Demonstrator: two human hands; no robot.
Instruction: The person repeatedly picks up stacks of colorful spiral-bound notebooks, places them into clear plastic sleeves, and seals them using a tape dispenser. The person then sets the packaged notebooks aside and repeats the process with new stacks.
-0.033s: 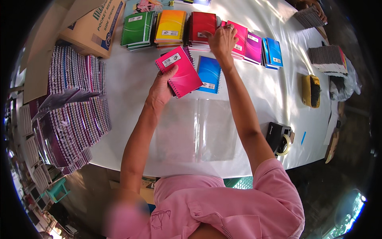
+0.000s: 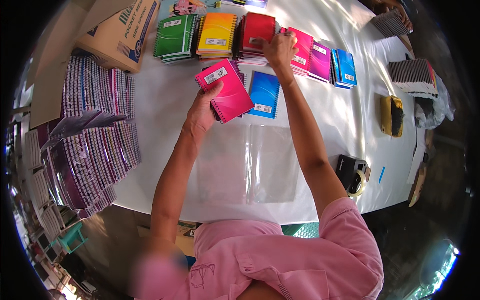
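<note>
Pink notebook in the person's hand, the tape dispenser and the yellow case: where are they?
pink notebook (image 2: 227, 90), head view, middle of its cover.
tape dispenser (image 2: 352, 172), head view, its black body.
yellow case (image 2: 391, 115), head view, middle of its top.

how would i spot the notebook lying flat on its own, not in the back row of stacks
Start at the white table and find the row of coloured notebook stacks along its far edge. Just in front of the red stack, right of the pink notebook in the left hand, lies the blue notebook, alone and unheld.
</note>
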